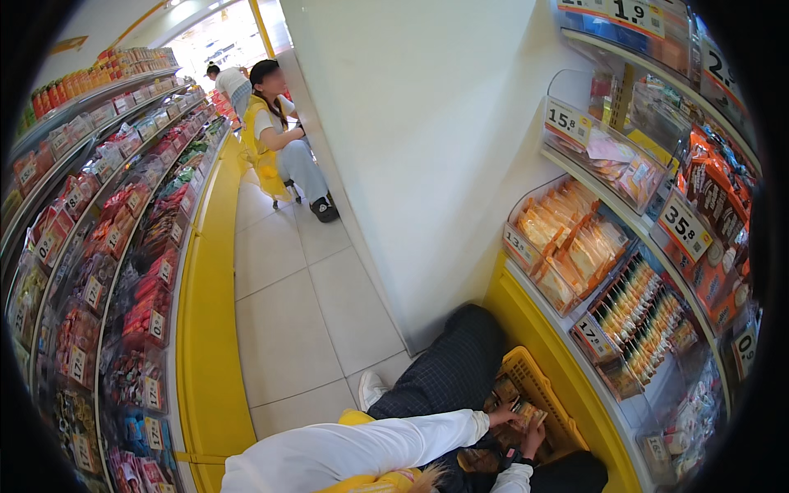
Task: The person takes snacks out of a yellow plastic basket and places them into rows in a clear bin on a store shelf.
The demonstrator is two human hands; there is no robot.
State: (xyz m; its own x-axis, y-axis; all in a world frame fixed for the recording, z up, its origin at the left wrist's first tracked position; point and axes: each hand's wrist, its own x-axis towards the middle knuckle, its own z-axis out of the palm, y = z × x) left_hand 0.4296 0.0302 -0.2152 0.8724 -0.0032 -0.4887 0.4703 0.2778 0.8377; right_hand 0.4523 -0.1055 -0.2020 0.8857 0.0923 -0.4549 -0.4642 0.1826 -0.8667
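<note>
Low at the right, my left hand (505,415) and my right hand (532,439) meet at a small wrapped snack packet (526,415), with fingers of both on it. Both hands are over a yellow plastic basket (555,407) that stands against the yellow shelf base. More wrapped snack packets (505,389) lie inside the basket. Another packet (478,460) shows near my lap, below the hands. A dark band is around my right wrist. Clear bins of orange-wrapped snacks (570,246) and small packets in rows (641,314) stand on the shelf above the basket.
A white wall (419,154) rises ahead, beside the tiled aisle (290,333). Stocked candy shelves with a yellow base (212,308) line the left. A seated person in a yellow vest (265,135) is farther up the aisle, and another person (233,86) bends beyond.
</note>
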